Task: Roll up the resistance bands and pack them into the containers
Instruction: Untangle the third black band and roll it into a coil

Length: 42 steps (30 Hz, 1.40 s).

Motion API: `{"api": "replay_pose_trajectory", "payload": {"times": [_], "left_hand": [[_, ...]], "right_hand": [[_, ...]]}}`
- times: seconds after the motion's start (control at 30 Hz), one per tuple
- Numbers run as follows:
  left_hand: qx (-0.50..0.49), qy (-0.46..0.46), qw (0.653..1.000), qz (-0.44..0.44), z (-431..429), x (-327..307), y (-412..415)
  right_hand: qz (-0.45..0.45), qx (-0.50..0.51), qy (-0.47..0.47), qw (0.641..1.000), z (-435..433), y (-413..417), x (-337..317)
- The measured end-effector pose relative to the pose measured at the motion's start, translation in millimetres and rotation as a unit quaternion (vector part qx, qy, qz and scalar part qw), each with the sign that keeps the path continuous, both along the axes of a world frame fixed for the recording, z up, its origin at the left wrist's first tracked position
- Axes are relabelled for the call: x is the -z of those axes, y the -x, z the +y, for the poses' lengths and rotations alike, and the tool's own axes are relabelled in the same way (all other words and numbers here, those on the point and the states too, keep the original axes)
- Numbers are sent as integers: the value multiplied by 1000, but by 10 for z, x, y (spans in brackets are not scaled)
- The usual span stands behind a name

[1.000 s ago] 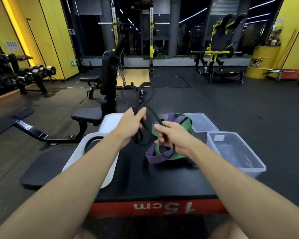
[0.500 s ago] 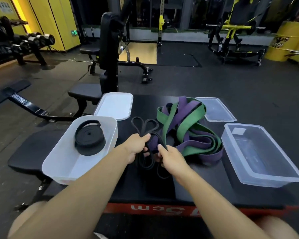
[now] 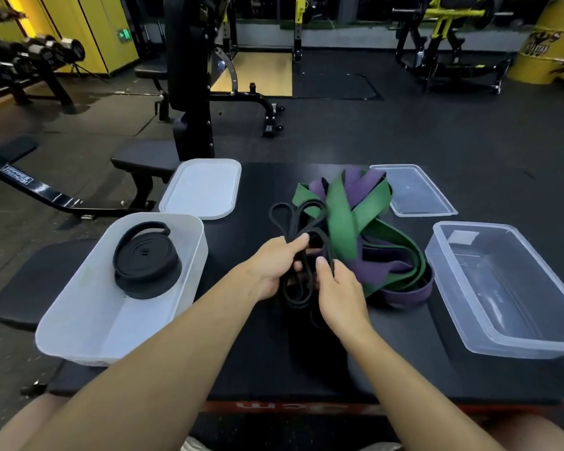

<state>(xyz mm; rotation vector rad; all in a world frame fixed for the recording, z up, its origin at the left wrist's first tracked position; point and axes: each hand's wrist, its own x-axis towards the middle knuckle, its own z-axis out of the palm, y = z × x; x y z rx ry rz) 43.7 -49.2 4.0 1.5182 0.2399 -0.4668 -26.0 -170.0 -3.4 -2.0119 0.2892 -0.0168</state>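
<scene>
A thin black resistance band lies in loose loops on the black platform. My left hand grips its strands from the left, and my right hand pinches them from the right. Just beyond lies a tangled pile of a wide green band and a wide purple band. A white container at the left holds a rolled black band. A clear container stands at the right with nothing in it.
A white lid lies behind the white container and a clear lid behind the clear one. A weight bench stands past the platform, dumbbell racks at far left, a yellow machine at far right. The platform's red front edge is near my knees.
The thin black band came down from mid-air onto the platform with both hands still on it. The camera tilted down and the hands now sit closer together by the pile.
</scene>
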Motion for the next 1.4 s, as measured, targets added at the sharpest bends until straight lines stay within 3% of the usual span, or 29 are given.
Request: {"api": "replay_pose_trajectory", "payload": {"times": [0.07, 0.17, 0.27, 0.43, 0.53, 0.8, 0.97, 1.17, 1.4], "left_hand": [[36, -3, 999, -3, -80, -36, -6], [80, -138, 987, -24, -48, -27, -94], [100, -189, 977, -16, 111, -78, -145], [144, -303, 936, -107, 379, -453, -265], [169, -307, 931, -102, 561, -669, -408], [191, -290, 935, -66, 841, -860, -955], [164, -331, 923, -108, 746, -825, -1275], [127, -348, 920, -127, 753, -685, -1699], [132, -427, 878, -170, 789, -560, -2254]], "right_hand": [[-10, 19, 0, 1000, -9, -15, 31], [-9, 5, 16, 1000, 44, 2, 93], [-9, -13, 3, 1000, 166, 56, 44], [-12, -31, -62, 998, 421, 8, -58], [35, -37, -166, 985, 511, -51, -158], [79, -31, -252, 964, 929, -373, -193], [100, 15, -318, 943, 1287, -769, -162], [99, 49, -316, 942, 1422, -1336, -143], [111, 107, -335, 929, 1334, -1850, -99]]}}
